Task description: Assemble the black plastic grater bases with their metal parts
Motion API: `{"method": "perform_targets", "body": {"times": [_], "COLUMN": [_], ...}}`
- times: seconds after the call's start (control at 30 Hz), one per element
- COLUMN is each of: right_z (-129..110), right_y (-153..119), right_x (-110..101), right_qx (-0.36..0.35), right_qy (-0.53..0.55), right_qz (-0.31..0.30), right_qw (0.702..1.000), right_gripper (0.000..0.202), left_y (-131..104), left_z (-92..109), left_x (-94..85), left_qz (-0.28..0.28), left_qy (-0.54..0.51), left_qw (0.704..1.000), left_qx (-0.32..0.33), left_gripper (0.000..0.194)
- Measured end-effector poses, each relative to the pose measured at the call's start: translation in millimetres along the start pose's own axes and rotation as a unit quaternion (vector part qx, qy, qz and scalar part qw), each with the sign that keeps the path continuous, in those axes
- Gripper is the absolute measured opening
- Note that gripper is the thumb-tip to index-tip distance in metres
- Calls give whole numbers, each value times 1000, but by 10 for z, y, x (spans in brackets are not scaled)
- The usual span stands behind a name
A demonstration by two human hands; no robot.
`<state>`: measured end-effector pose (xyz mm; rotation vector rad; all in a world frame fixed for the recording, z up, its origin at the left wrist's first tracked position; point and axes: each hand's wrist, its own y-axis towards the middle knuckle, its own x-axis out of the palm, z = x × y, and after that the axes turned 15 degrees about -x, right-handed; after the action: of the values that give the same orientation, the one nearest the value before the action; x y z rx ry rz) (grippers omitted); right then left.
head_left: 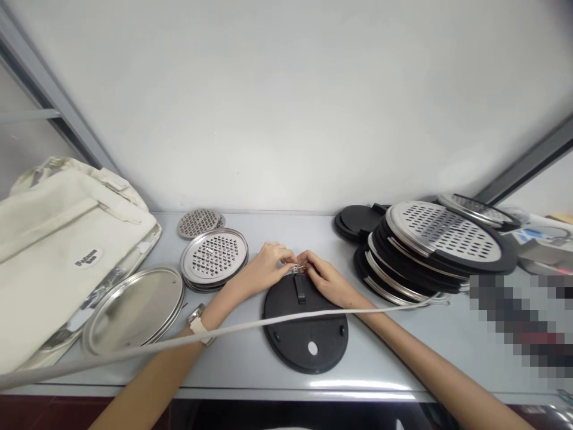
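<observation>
Tabletop (385, 352), grey, bearing:
- Black disc (308, 331), one, lying flat; strip near far edge, white oval near side.
- Small metal piece (297, 269) at disc's far edge, pinched by left-hand grip (271, 263) and right-hand grip (330, 279); details too small to tell.
- Watch (197, 319), left wrist.
- Perforated plates (215, 257), stacked, left; plain metal plate (138, 307), nearer.
- Cream bag (67, 221), far left.
- Black-and-metal discs (447, 234), leaning stack, right.
- Pale cable (286, 318), crossing before both forearms.
</observation>
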<state>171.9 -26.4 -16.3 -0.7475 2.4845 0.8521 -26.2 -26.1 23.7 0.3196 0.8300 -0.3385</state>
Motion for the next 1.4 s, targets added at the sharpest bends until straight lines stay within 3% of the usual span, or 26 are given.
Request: {"method": "perform_targets", "body": {"times": [0.2, 0.4, 0.7, 1.03, 1.23, 1.4], "right_z": [-89, -145, -189, -232, -275, -266], "right_y": [12, 26, 7, -16, -31, -26], "right_x": [-28, -33, -66, -90, -112, -113], "right_qx": [-14, -22, -76, -86, -92, -97], "right_qy": [-17, -50, -120, -137, -143, -146], "right_qz": [3, -6, 53, 6, -33, -44], "right_qw": [1000, 999, 988, 987, 985, 984], "right_gripper": [18, 16, 8, 11, 10, 12], "left_y": [8, -5, -7, -39, -33, -30], "left_z": [40, 78, 146, 164, 87, 55], "left_x": [-21, 1, -34, -113, -173, -188], "left_qz": [27, 14, 58, 0, -81, -118], "left_qy": [12, -68, -79, -74, -73, -56], "left_qw": [999, 997, 995, 997, 993, 991], "left_qx": [16, 20, 7, -20, -34, -26], "left_gripper": [17, 18, 12, 9, 11, 13]}}
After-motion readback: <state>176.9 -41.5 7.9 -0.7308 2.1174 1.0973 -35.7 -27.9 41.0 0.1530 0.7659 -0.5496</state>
